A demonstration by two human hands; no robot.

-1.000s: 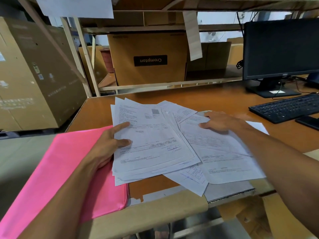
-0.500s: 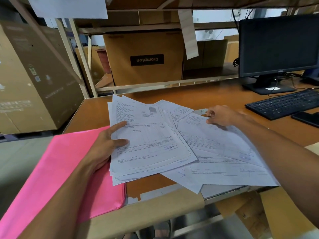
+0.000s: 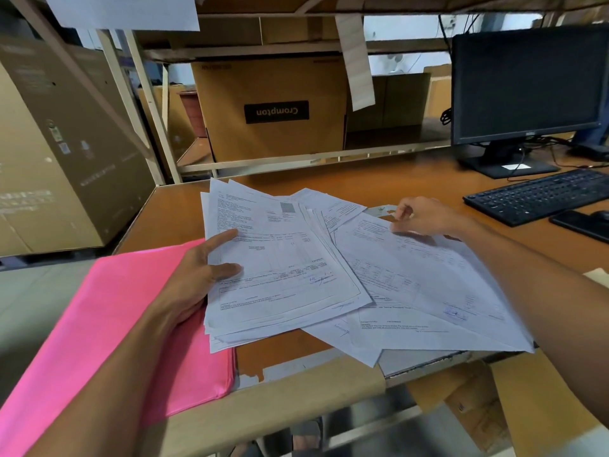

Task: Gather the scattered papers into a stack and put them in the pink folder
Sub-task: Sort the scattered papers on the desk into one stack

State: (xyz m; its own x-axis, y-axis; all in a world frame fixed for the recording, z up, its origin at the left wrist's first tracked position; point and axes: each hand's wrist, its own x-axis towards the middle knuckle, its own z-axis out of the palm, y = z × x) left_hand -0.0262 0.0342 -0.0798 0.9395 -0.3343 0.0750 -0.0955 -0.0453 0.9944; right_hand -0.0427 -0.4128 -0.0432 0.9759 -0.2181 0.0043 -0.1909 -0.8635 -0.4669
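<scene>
1. Far left, a large cardboard box (image 3: 49, 153) stands beyond the desk's left end.
2. The pink folder (image 3: 108, 324) lies closed on the near-left part of the desk (image 3: 412, 183), with its near corner running out over the front edge. It lies under the left forearm and wrist.
3. The left hand (image 3: 194, 275) reaches in from the near left across the folder and grips the left edge of the stack of papers (image 3: 280, 265). The forefinger and thumb lie spread on the top sheet; the other fingers are hidden beneath.
4. The stack sits just right of the folder, its near-left corner overlapping the folder's right edge. The sheets are roughly squared, but their far corners fan out unevenly.
5. On a shelf beyond the desk sits a brown Crompton box (image 3: 273, 110) with its label upside down.
6. To the right, the loose sheets (image 3: 428, 285) spread out from under the stack toward the desk's front edge — some near corners hang past it.
7. The right hand (image 3: 425, 216) comes from the near right, the forearm crossing above those sheets. Its fingers are curled and pinch the far edge of the uppermost loose sheet, which looks blurred.
8. Further right stand a dark monitor (image 3: 527, 84) and a black keyboard (image 3: 540, 196) — both well apart from the papers. A phone (image 3: 583, 224) lies just near of the keyboard.
</scene>
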